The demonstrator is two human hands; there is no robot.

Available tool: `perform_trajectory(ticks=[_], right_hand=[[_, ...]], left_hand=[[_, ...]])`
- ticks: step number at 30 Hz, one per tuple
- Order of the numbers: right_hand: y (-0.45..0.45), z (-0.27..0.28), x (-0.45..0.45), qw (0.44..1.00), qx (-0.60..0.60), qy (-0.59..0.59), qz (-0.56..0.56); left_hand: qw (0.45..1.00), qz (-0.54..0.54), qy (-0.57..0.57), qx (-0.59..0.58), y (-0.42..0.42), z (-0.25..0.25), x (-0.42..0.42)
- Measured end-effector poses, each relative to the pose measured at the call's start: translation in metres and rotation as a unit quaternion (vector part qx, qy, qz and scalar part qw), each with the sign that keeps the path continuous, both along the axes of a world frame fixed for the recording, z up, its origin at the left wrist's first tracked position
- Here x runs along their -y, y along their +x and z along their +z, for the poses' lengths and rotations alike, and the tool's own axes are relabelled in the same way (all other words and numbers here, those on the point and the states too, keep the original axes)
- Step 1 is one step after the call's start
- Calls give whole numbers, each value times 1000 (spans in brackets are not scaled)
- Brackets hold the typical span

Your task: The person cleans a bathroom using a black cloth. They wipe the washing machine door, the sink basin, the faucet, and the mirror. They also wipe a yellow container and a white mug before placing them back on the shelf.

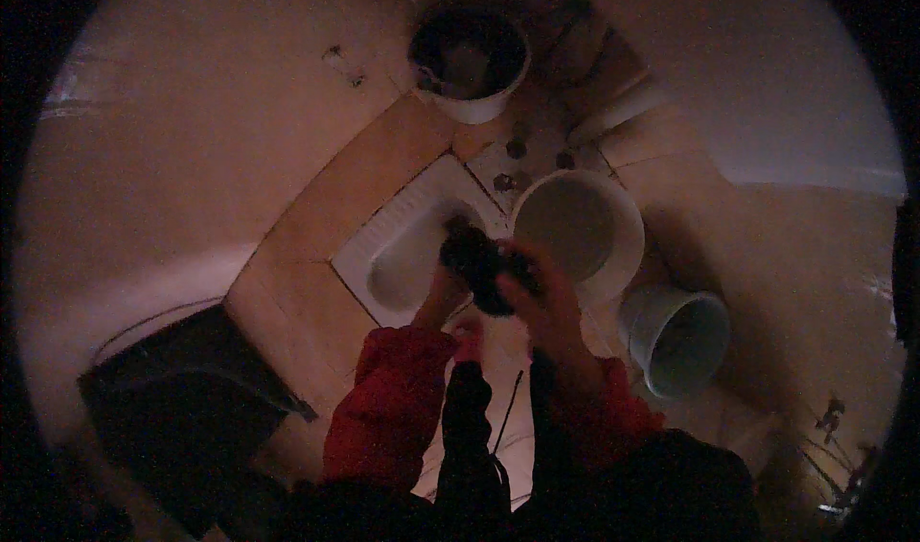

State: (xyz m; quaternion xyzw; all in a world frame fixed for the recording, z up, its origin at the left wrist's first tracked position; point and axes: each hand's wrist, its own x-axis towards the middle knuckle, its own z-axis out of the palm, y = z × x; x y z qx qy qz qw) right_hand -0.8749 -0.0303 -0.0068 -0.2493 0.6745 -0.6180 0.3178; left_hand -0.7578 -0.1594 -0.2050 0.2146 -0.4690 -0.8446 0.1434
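Observation:
Both of my hands are raised in front of me, in red sleeves, holding one dark bundle (481, 269). It looks like soft cloth, but dim light and blur hide what it is. My left hand (444, 296) grips its left side from below, partly hidden by it. The fingers of my right hand (543, 297) wrap its right side. Behind the bundle, a white ceramic squat toilet (395, 272) is set into the tiled floor. A large pale bucket (632, 233) stands just beyond my right hand, its inside in shadow.
A smaller greenish-white bucket (636, 326) is at the right. A bin (471, 111) with a dark liner stands at the far end, near several dark round spots on the floor. At left lies a large dark object (180, 391); pipe fittings (830, 416) show at lower right.

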Motion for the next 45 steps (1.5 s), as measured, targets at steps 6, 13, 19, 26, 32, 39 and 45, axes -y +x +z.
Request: perform_trajectory(ticks=[6,13,19,26,32,39,45], right_hand=[[-22,-153,-15,868,470,25,-159],[42,-179,18,865,490,-87,62],[70,-158,49,810,581,-73,-36],[124,-206,48,987,-121,51,-97],[73,-98,39,790,608,76,-29],[114,-119,46,976,165,88,-108],[108,-94,39,949,-291,-114,26]], left_hand=[[881,-77,-410,223,-2,76,-15],[828,-130,-493,231,25,93,-38],[926,228,-207,217,51,82,-23],[936,203,284,-35,40,77,-39],[945,274,-100,150,49,84,-42],[923,341,179,3,65,84,-55],[961,182,-105,181,94,62,-37]])
